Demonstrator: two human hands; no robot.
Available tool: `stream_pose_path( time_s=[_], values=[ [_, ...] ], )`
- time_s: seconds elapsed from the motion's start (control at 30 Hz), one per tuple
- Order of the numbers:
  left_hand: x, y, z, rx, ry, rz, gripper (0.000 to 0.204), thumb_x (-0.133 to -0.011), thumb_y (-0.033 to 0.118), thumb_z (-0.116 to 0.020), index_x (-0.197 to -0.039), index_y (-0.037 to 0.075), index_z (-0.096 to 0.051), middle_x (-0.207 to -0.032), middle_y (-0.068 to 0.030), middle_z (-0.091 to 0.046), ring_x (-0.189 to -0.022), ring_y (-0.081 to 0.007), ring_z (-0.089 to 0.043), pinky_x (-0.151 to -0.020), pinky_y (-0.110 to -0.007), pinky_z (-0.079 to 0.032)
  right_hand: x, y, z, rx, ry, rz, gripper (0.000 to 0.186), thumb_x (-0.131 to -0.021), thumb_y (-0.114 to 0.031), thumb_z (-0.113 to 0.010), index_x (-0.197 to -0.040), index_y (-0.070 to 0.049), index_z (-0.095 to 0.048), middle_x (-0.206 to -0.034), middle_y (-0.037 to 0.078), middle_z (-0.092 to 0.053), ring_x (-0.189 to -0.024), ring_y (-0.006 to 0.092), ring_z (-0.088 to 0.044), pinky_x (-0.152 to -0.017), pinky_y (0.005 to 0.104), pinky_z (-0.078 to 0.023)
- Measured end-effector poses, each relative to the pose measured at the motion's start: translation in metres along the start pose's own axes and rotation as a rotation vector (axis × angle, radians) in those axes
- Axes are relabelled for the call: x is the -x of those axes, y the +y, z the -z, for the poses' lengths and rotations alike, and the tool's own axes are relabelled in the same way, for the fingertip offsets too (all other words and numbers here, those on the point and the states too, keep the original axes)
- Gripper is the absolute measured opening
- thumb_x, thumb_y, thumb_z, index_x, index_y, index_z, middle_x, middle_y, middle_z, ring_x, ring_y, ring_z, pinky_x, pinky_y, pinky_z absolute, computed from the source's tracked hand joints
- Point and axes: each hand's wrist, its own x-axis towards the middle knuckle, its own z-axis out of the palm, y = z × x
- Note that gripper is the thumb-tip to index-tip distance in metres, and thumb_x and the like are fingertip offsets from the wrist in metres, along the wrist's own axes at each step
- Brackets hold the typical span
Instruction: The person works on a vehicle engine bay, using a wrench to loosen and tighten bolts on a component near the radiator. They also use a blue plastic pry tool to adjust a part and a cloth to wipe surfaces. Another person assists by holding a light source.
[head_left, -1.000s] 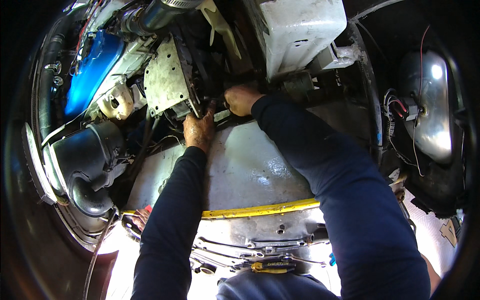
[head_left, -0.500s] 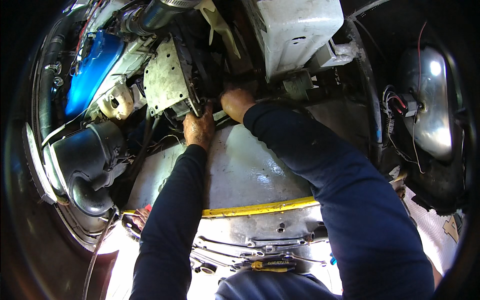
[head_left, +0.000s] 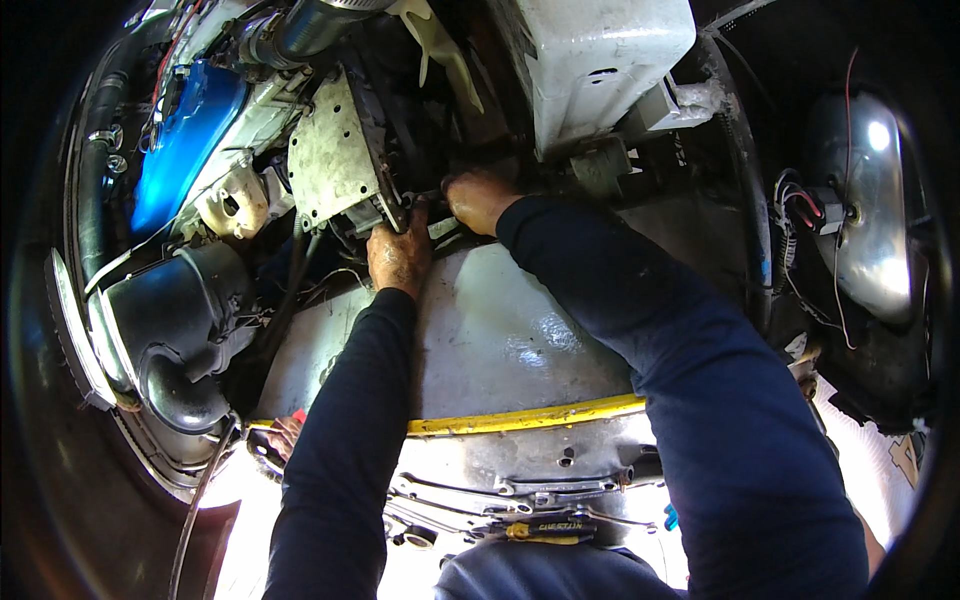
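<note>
My left hand (head_left: 398, 252) reaches up to the lower corner of a pale metal plate (head_left: 330, 150) with bolt holes, fingers bent round parts there that I cannot make out. Just right of it, my right hand (head_left: 478, 200) is closed in the shadow at a dark fitting or tool, too obscured to name. Both forearms, in dark sleeves, cross a greasy grey metal panel (head_left: 480, 340) with a yellow front edge (head_left: 520, 413). A cream plastic blade (head_left: 440, 55) hangs above my hands, and a white metal housing (head_left: 600, 60) stands up and to the right.
Left: a blue cover (head_left: 190, 140), black canister (head_left: 175, 330), hoses. Right: a shiny metal tank (head_left: 865, 220) with wires. Below lie wrenches (head_left: 550, 488) and a yellow-black tool (head_left: 540, 531). What looks like another person's hand (head_left: 285, 435) shows beside my left forearm.
My right hand has shifted slightly, first left and then a little back to the right, staying beside the plate. My left hand stays in almost the same place.
</note>
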Motion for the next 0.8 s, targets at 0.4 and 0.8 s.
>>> stream_pose_path(
  time_s=[0.4,0.8],
  values=[
    [0.001,0.003,-0.001,0.023,0.023,0.032,0.055,-0.094,0.051,-0.067,-0.116,0.001,-0.074,-0.113,-0.0275,-0.073,-0.112,-0.0429,-0.068,-0.095,-0.046,-0.051,0.001,-0.017,-0.011,0.081,-0.053,-0.103,0.035,-0.093,-0.012,-0.06,-0.124,0.003,-0.062,-0.129,0.025,-0.063,-0.122,0.0401,-0.061,-0.105,0.0487,-0.048],
    [0.008,0.016,0.005,-0.093,0.025,0.138,0.068,-0.09,0.061,-0.063,-0.117,-0.001,-0.072,-0.119,-0.029,-0.07,-0.117,-0.0448,-0.065,-0.1,-0.048,-0.05,-0.016,-0.023,-0.019,-0.033,-0.012,-0.281,0.035,-0.096,-0.017,-0.055,-0.125,0.0,-0.066,-0.135,0.021,-0.063,-0.123,0.0378,-0.061,-0.102,0.0492,-0.05]
  ],
)
